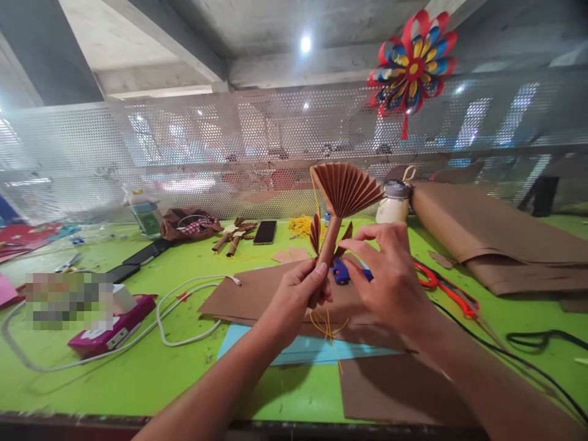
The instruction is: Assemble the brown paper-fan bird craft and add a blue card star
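Observation:
My left hand [303,285] is closed around the lower part of a rolled brown paper tube [328,242], held upright. A pleated paper fan [348,188] spreads from the tube's top. Two small pleated paper leaves stick out from its sides, the left leaf [315,234] and the right leaf [345,237]. My right hand [388,272] is beside the right leaf, thumb and index finger apart, with the index fingertip at the leaf; whether it touches cannot be made out. Yellow string [327,327] hangs below the tube. Partly behind my right hand lies a blue tool [340,271].
Brown paper sheets [248,294] and light blue paper [243,343] lie under my hands. To the right are orange-handled scissors [452,297], a black cord and folded brown paper [500,226]. A bottle [394,202], phone [265,233], white cable and purple power strip [113,327] stand around.

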`<act>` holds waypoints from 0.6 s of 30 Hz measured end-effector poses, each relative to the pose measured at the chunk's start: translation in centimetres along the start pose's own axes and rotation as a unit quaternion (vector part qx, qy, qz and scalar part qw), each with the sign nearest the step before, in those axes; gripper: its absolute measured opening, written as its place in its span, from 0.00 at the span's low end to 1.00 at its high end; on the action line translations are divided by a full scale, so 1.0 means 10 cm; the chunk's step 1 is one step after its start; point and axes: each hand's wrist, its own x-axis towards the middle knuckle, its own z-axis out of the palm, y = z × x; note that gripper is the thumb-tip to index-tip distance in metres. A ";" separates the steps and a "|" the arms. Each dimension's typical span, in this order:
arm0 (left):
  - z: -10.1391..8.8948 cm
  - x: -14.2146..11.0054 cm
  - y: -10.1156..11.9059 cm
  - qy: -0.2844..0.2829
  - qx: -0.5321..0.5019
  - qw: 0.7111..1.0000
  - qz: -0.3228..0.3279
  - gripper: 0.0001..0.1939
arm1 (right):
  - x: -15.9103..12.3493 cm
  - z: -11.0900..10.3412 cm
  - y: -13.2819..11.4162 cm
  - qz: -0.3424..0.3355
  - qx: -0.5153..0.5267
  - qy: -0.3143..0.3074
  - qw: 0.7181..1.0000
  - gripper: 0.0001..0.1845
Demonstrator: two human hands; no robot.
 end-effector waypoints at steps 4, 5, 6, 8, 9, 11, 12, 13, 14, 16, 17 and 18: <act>-0.01 0.00 -0.01 -0.001 0.002 1.000 0.005 0.15 | 0.00 0.01 -0.01 0.008 -0.008 -0.012 1.000 0.16; -0.01 0.01 -0.02 0.000 0.004 1.000 0.007 0.15 | 0.00 0.00 -0.01 0.012 0.001 -0.010 1.000 0.17; -0.02 0.01 -0.02 0.001 0.005 1.000 0.008 0.15 | 0.00 0.00 -0.01 0.024 0.020 -0.005 0.999 0.17; -0.03 0.01 -0.02 0.003 0.006 1.000 0.008 0.15 | 0.01 -0.01 0.01 0.088 0.087 0.018 0.992 0.13; -0.04 0.01 -0.02 0.004 0.005 1.000 0.007 0.15 | 0.02 -0.01 0.03 0.142 0.139 0.029 0.980 0.10; -0.04 0.01 -0.01 0.000 0.005 1.000 0.005 0.15 | 0.03 0.01 0.08 0.268 0.266 0.035 0.925 0.06; -0.05 0.01 -0.01 -0.004 0.006 1.000 0.002 0.15 | 0.04 0.02 0.11 0.322 0.333 0.026 0.886 0.07; -0.05 0.01 -0.02 -0.010 0.009 1.000 0.000 0.15 | 0.05 0.03 0.13 0.362 0.395 0.015 0.844 0.09; -0.05 0.01 -0.02 -0.015 0.012 1.000 -0.003 0.15 | 0.06 0.04 0.14 0.388 0.446 0.005 0.807 0.10; -0.05 0.01 -0.03 -0.025 0.021 0.999 -0.006 0.15 | 0.07 0.06 0.16 0.419 0.505 0.006 0.754 0.11; -0.05 0.01 -0.03 -0.027 0.025 0.999 -0.006 0.15 | 0.08 0.06 0.15 0.430 0.519 0.010 0.739 0.11; -0.05 0.02 -0.04 -0.027 0.028 0.999 -0.005 0.15 | 0.08 0.06 0.14 0.438 0.528 0.015 0.728 0.11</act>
